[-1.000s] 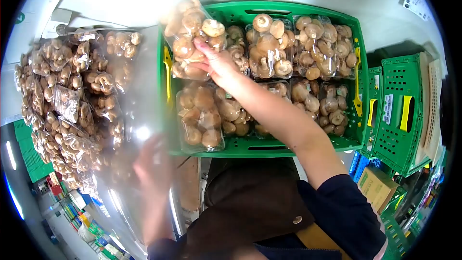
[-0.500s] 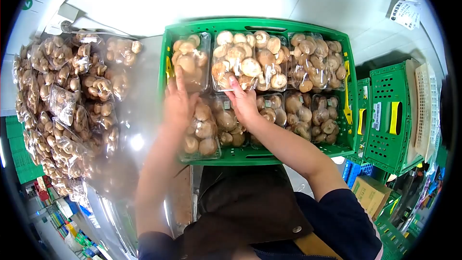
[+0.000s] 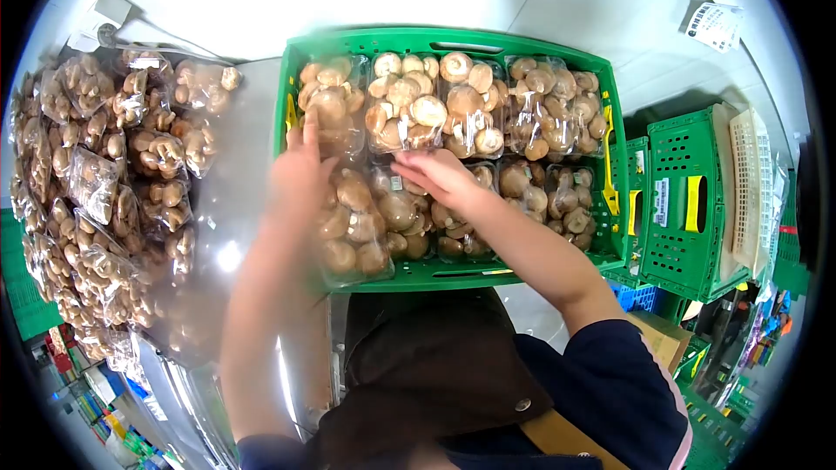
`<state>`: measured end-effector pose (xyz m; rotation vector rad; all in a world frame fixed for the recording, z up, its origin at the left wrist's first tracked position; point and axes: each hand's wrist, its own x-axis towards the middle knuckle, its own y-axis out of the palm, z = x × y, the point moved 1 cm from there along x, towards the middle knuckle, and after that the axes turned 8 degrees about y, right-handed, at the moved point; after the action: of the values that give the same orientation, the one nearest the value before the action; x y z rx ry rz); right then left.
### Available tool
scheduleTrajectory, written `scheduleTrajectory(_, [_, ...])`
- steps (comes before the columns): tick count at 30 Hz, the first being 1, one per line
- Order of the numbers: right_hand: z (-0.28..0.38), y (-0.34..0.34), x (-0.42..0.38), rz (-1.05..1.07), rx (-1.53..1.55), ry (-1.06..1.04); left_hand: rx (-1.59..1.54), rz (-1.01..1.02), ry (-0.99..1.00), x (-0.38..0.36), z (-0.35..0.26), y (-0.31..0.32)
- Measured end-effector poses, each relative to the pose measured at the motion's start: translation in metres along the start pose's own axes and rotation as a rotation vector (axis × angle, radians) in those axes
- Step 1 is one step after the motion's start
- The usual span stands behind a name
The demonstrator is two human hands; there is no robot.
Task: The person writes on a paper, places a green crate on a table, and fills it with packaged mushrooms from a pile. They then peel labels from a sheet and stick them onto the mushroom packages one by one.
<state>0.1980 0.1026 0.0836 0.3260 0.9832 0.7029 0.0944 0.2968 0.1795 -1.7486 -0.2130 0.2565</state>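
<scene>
Clear-wrapped packs of brown mushrooms fill a green crate (image 3: 453,277) in two rows. My left hand (image 3: 300,165), a little blurred, is at the crate's left side. Its index finger is stretched out against the front of the back-left mushroom pack (image 3: 335,109), and its thumb is apart. My right hand (image 3: 442,177) has its fingers extended just below the front edge of the adjacent mushroom pack (image 3: 405,100), over the front row. Beneath my left hand lies the front-left mushroom pack (image 3: 355,231), partly covered by it.
Bagged mushrooms (image 3: 113,183) are heaped on the shiny metal table (image 3: 248,200) to the left. Stacked green crates (image 3: 688,200) stand at the right, with a white basket (image 3: 751,191) beside them. A cardboard box (image 3: 662,339) is lower right. A white wall rises behind.
My right hand has come off the front edge of the pale-topped pack, its thumb no longer resting there. My left hand stays by the back-left pack. The view has shifted slightly.
</scene>
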Motion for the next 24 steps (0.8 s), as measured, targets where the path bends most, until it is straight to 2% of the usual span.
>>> scheduleTrajectory(1, [0.009, 0.001, -0.022, -0.003, -0.217, 0.066, 0.001, -0.037, 0.030, -0.006, 0.001, 0.001])
scheduleTrajectory(2, [0.015, -0.003, -0.046, -0.092, -0.543, -0.010, 0.005, -0.076, 0.058, -0.012, 0.002, 0.001])
scheduleTrajectory(4, [0.044, -0.001, -0.086, -0.276, -1.168, -0.383, 0.066, -0.107, 0.065, -0.020, -0.004, 0.001])
scheduleTrajectory(5, [0.051, -0.003, -0.098, -0.369, -1.470, -0.576, 0.109, -0.136, 0.159, -0.020, -0.009, -0.001])
scheduleTrajectory(7, [0.071, -0.016, -0.091, -0.475, -1.843, -0.967, 0.195, -0.198, 0.350, -0.018, -0.019, -0.011])
scheduleTrajectory(9, [0.083, -0.042, -0.066, -0.480, -2.136, -0.800, 0.111, -0.125, 0.324, -0.007, -0.023, -0.011])
scheduleTrajectory(11, [0.100, -0.055, -0.057, -0.321, -2.167, -0.903, 0.147, -0.098, 0.307, 0.007, -0.010, 0.005])
scheduleTrajectory(12, [0.108, -0.056, -0.056, -0.263, -2.220, -0.909, 0.099, -0.173, 0.303, 0.010, -0.008, 0.007])
scheduleTrajectory(14, [0.117, -0.053, -0.067, -0.117, -2.304, -0.938, 0.025, -0.187, 0.287, 0.013, -0.006, 0.013])
scheduleTrajectory(16, [0.112, -0.066, -0.064, -0.091, -2.267, -0.985, -0.013, -0.216, 0.308, 0.010, 0.003, 0.026])
scheduleTrajectory(18, [0.106, -0.065, -0.062, -0.142, -2.247, -0.986, -0.054, -0.270, 0.358, 0.010, 0.009, 0.028])
scheduleTrajectory(21, [0.085, -0.046, -0.071, -0.334, -2.255, -0.927, -0.143, -0.174, 0.307, 0.002, 0.009, 0.009])
scheduleTrajectory(23, [0.057, -0.024, -0.087, -0.308, -1.845, -0.944, -0.214, -0.258, 0.204, -0.022, -0.010, -0.016])
scheduleTrajectory(24, [0.044, -0.009, -0.094, -0.215, -1.725, -0.728, -0.186, -0.262, 0.118, -0.037, -0.014, -0.020])
